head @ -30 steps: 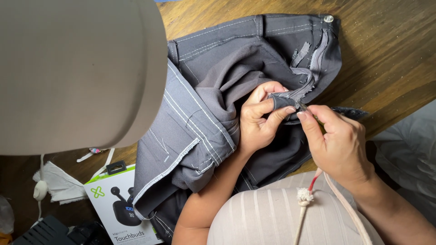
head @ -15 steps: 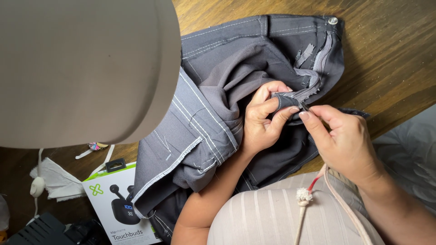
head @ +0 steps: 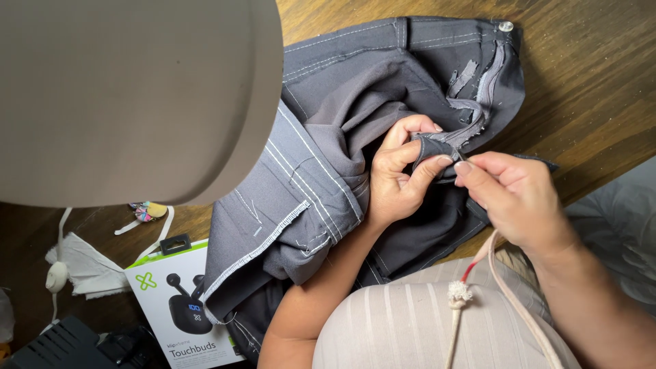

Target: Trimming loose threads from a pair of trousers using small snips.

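A big beige lamp shade (head: 130,96) blocked the upper left of the view, out of focus. Under it ran the wooden desk (head: 594,75), bare wood showing along the top edge and right side.

Dark grey trousers (head: 328,137) with white stitching lay spread over the middle of the desk, waistband toward the top edge, a metal button (head: 506,26) at the top right corner of the fabric. The fly was turned open, and a zipper strip (head: 488,82) with frayed edges hung partly loose from the cloth.

At the lower left corner of the desk sat a white earbuds box (head: 179,301), crumpled white cloth (head: 85,270) beside it and a black item at the very corner, too dark to tell.

The left hand (head: 400,174) was clenched on a small fold of fabric (head: 430,147) near the fly, pinched between thumb and forefinger. The right hand (head: 512,195) was closed in a fine pinch just beside that fold, fingertips almost touching it; whatever it gripped was too small to see, maybe a thread or needle.

A cream cord with a knot (head: 459,294) hung over the striped top in the foreground.

Judged progress: mid-way. Zipper looked partly detached, lower end yet attached; fly work unfinished.
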